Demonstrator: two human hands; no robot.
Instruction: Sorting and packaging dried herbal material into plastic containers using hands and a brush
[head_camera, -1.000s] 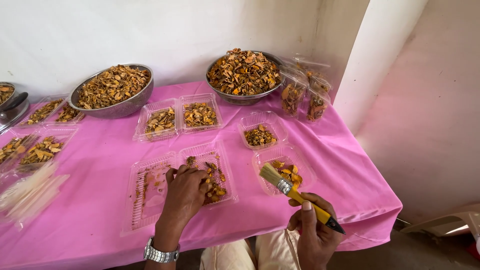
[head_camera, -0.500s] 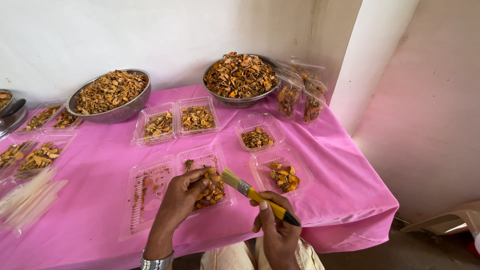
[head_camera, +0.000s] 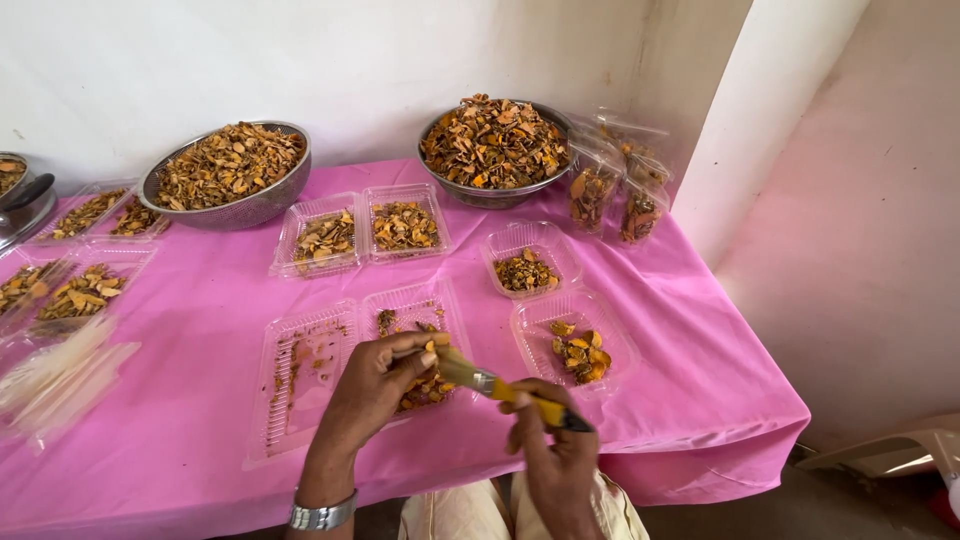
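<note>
**Head view: dried orange-brown chips being brushed over an open clamshell tray**

Head view entries, near to far. Left hand (head_camera: 375, 385): curled shut on a small chip, held over the near hinged tray (head_camera: 300, 385). Right hand (head_camera: 555, 455): closed round the yellow handle of a brush (head_camera: 500, 385), its pale bristles laid against the chip. The tray is of clear ribbed plastic; its right half is part-filled, its left half is dusted only with crumbs.

Progress, as judged: several trays already hold portions; two far steel bowls (head_camera: 228, 175) remain heaped, so much is left.

- Small clear tubs (head_camera: 575, 335), right: thinly filled.
- Filled double tray (head_camera: 362, 230), middle.
- Sealed clear bags (head_camera: 615, 190), far right.
- Worktop cloth (head_camera: 200, 460): smooth pink, draped.
- Chips: brittle, irregular, matt.
</note>
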